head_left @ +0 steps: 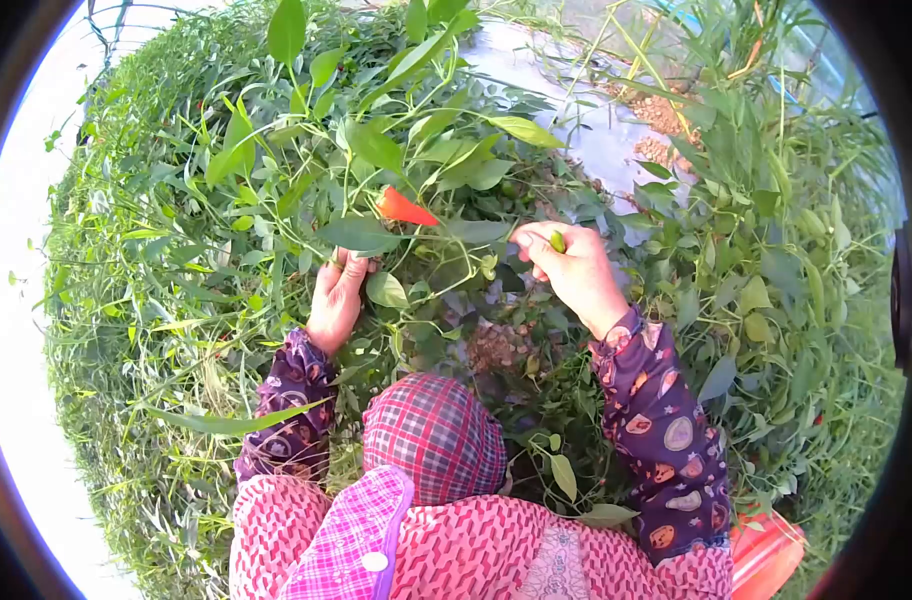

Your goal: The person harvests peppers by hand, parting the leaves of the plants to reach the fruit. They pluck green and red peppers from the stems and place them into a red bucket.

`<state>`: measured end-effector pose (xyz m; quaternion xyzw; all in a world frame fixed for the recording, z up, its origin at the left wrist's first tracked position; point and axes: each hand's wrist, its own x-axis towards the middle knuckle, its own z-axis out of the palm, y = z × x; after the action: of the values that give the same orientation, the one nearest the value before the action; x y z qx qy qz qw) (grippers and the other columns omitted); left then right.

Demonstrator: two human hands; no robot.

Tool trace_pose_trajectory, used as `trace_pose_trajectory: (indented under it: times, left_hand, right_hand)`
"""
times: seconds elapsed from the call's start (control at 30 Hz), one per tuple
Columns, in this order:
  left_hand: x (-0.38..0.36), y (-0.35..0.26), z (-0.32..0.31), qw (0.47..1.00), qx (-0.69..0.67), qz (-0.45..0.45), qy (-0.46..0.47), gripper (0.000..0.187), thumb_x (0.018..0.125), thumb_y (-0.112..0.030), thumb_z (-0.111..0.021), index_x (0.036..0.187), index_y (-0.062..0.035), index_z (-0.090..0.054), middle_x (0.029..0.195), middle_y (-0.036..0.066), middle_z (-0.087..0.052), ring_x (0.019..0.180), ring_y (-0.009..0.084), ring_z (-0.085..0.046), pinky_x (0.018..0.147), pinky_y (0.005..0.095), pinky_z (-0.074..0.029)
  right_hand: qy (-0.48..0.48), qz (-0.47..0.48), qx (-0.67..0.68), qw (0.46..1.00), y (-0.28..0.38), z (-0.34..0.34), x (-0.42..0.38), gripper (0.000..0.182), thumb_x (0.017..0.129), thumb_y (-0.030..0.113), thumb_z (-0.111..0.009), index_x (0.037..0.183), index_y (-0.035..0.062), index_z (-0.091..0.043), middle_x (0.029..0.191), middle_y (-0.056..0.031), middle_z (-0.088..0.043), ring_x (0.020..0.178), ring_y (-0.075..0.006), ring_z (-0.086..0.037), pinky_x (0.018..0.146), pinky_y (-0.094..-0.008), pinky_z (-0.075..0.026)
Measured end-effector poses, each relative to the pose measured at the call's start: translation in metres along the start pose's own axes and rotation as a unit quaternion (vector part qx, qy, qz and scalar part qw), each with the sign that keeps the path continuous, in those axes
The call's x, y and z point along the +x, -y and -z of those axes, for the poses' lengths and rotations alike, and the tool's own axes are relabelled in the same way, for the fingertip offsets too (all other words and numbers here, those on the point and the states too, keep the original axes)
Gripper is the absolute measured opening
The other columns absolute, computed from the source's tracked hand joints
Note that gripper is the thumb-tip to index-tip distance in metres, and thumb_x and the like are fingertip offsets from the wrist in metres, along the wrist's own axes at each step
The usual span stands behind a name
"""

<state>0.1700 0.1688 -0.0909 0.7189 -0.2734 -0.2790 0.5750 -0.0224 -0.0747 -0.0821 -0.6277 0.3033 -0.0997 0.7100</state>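
Observation:
A red pepper (406, 208) hangs among the leaves of a tall pepper plant (374, 145), between my two hands. Below and to the left of it, my left hand (338, 300) reaches into the foliage with its fingers bent together; leaves hide its fingertips and whatever they hold. To the right, my right hand (573, 265) is closed, its fingertips beside a dark leaf (476, 231). A small green pepper (558, 241) shows at the fingers of my right hand.
Dense green plants stand on both sides. Light ground sheeting (521, 65) and brown soil (659, 115) lie at the upper right. A red-orange container (766, 555) is at the lower right, beside my patterned sleeve. Pale greenhouse film borders the left.

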Motion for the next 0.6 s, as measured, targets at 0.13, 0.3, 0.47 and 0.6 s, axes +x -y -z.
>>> trace_pose_trajectory:
  times: [0.13, 0.3, 0.47, 0.6]
  left_hand:
    - [0.005, -0.005, -0.011, 0.999, -0.007, 0.006, 0.04, 0.026, 0.104, -0.026, -0.046, 0.108, -0.0029, -0.057, 0.09, -0.004, -0.052, 0.084, 0.0076, -0.045, 0.079, 0.0239, -0.039]
    - [0.01, -0.015, -0.022, 0.997, 0.017, 0.057, 0.045, 0.035, 0.104, -0.031, -0.044, 0.118, -0.0005, -0.055, 0.089, -0.004, -0.052, 0.083, 0.0075, -0.045, 0.078, 0.0236, -0.039]
    - [0.014, -0.006, -0.005, 0.994, 0.004, 0.071, 0.082, 0.034, 0.104, -0.033, -0.045, 0.118, -0.0038, -0.056, 0.093, -0.005, -0.056, 0.082, 0.005, -0.047, 0.072, 0.0205, -0.039]
    - [0.009, -0.002, -0.007, 0.998, -0.014, 0.046, 0.049, 0.035, 0.102, -0.035, -0.047, 0.113, -0.004, -0.059, 0.093, -0.003, -0.06, 0.078, 0.0048, -0.05, 0.068, 0.021, -0.042]
  right_hand:
    - [-0.04, 0.258, -0.133, 0.956, 0.045, -0.032, 0.01, 0.012, 0.084, 0.012, -0.069, 0.095, 0.0073, -0.072, 0.081, -0.0067, -0.065, 0.068, -0.0205, -0.062, 0.062, -0.031, -0.048]
    - [-0.053, 0.251, -0.343, 0.904, 0.066, -0.057, 0.023, 0.028, 0.078, 0.03, -0.074, 0.098, 0.0101, -0.071, 0.087, -0.01, -0.065, 0.077, -0.0278, -0.066, 0.069, -0.0363, -0.052]
    - [0.054, 0.188, -0.336, 0.922, 0.073, -0.05, 0.039, 0.03, 0.074, 0.03, -0.075, 0.087, 0.005, -0.066, 0.075, -0.0099, -0.064, 0.068, -0.0234, -0.064, 0.064, -0.0361, -0.05]
    - [0.185, 0.07, -0.13, 0.972, 0.082, -0.04, 0.036, 0.026, 0.077, 0.027, -0.074, 0.078, 0.0036, -0.062, 0.065, -0.0024, -0.06, 0.056, -0.0107, -0.054, 0.054, -0.0276, -0.043]
